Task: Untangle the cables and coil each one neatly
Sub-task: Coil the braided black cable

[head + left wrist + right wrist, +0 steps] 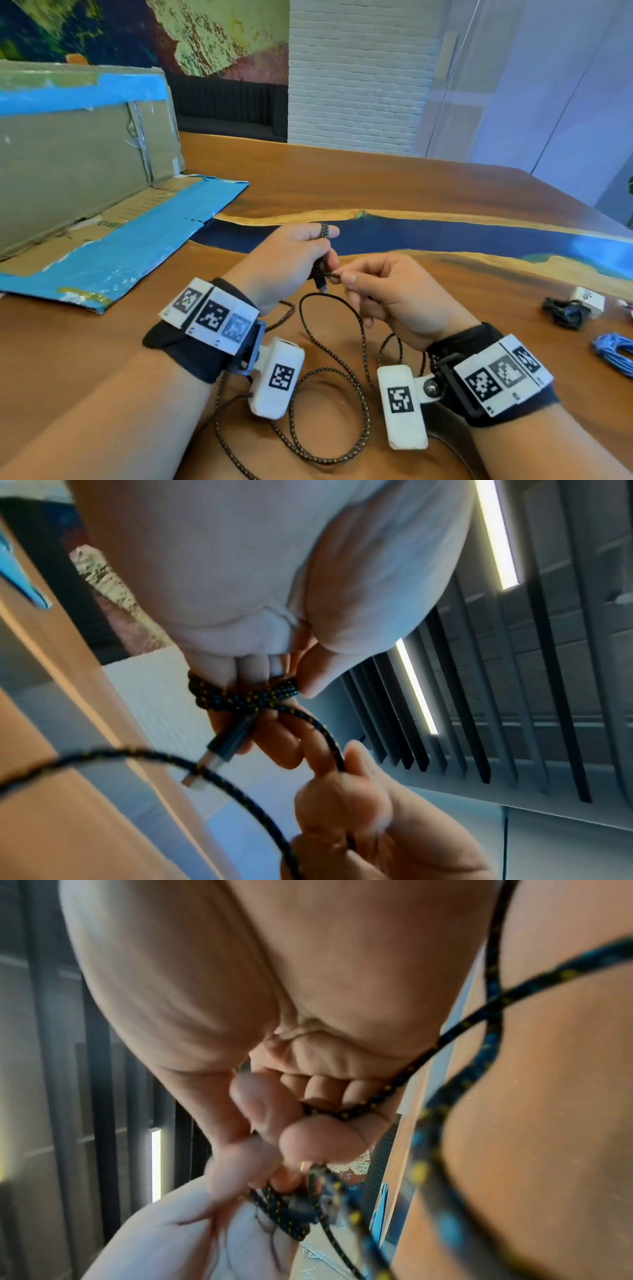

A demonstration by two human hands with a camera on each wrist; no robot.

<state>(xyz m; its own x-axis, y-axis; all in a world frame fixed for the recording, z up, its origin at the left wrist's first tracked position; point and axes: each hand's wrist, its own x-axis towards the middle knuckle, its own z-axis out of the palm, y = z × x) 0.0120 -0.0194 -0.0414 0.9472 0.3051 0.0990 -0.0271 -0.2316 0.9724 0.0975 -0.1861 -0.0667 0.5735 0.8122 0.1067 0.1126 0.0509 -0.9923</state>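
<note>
A white brick wall [356, 75] and a painted mural [144, 31] stand behind a broad wooden table [394, 185] of glossy reddish-brown wood, with a dark blue band [428, 236] edged in pale yellow running across it like a river. At the table's left edge a flattened cardboard box [78, 164] with strips of bright blue tape [130, 240] leans up and spills onto the surface.

Over the middle of the table, towards its near edge, the left hand [287, 260] is raised with several turns of a braided cable [342, 373] wound round its fingers [329, 231] — black cloth sheath flecked with yellow and blue. In the left wrist view the turns cross the fingers in a tight bundle, the thumb presses on them, and a black plug [227, 744] with a metal tip sticks out below. The right hand [400, 301] is just beside it, thumb and forefinger pinched together on the cable a short way from the wound bundle, the other fingers curled in. The rest of the cable falls from the hands and lies on the wood in wide, loose loops between the two forearms, reaching the near edge.

Both wrists wear black straps with white blocks printed with square black-and-white codes. Near the table's right edge lie a coil of light blue cable [613, 353], a bunched black cable [565, 311] and a small white box [589, 298] — well apart from the hands.
</note>
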